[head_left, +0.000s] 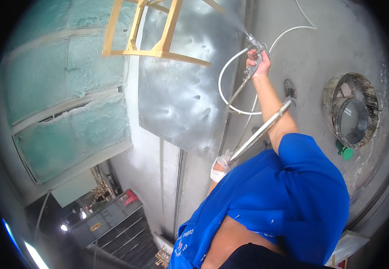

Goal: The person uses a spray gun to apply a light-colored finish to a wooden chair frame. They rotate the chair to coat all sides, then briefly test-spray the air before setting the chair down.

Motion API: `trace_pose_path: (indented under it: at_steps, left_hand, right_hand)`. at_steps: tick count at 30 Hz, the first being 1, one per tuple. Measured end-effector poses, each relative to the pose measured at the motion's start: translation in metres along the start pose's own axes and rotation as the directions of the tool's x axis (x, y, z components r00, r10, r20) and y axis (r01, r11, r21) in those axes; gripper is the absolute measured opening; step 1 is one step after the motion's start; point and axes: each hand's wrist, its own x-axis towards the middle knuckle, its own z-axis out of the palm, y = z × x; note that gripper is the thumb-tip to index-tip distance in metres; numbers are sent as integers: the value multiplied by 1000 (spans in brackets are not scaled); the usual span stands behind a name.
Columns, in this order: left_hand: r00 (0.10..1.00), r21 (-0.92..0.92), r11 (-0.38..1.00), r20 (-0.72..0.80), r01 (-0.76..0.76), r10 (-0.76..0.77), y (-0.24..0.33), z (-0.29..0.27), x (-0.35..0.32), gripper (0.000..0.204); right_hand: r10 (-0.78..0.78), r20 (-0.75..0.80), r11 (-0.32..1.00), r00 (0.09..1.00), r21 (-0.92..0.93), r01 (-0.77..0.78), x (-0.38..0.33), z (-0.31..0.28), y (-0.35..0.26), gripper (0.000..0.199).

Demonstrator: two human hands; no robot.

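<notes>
- head view: my right hand [258, 62] is squeezing the spray gun [256, 47], fingers clamped round its grip, mist blowing toward the wooden chair frame [158, 42] up top.
- my gloved left hand [221, 167] is gripping a metal pipe [261, 131] low by my blue shirt [288, 201], fingers wrapped shut.
- white hose [225, 92] is looping under the gun, round bucket [352, 112] sitting off right.

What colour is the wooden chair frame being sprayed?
The chair frame is pale yellowish, light wood, seen best in the head view, where the spray gun in the right hand points toward it.
</notes>
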Motion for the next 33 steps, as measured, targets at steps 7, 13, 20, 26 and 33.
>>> trace_pose_path:
  at_steps: [7,13,20,26,33]
  left_hand:
    - [998,-48,998,-55,-39,36,-64,-3,-69,13]
    - [989,-115,988,-117,-104,90,-82,14,-72,14]
    - [933,-152,939,-243,-308,267,-81,21,-42,14]
    - [865,76,963,-425,-259,267,-90,11,-45,24]
    - [943,-208,954,-297,-218,151,-138,1,-57,13]
  right_hand:
    - [-485,-254,624,837,-771,128,-38,25,23,21]
    - [-190,-36,637,981,-765,96,-141,92,-18,29]
    - [12,274,323,962,-911,255,-226,132,33,49]
    - [-32,25,68,999,-997,27,-194,69,77,54]
    - [49,110,-545,993,-830,119,-191,-21,101,60]
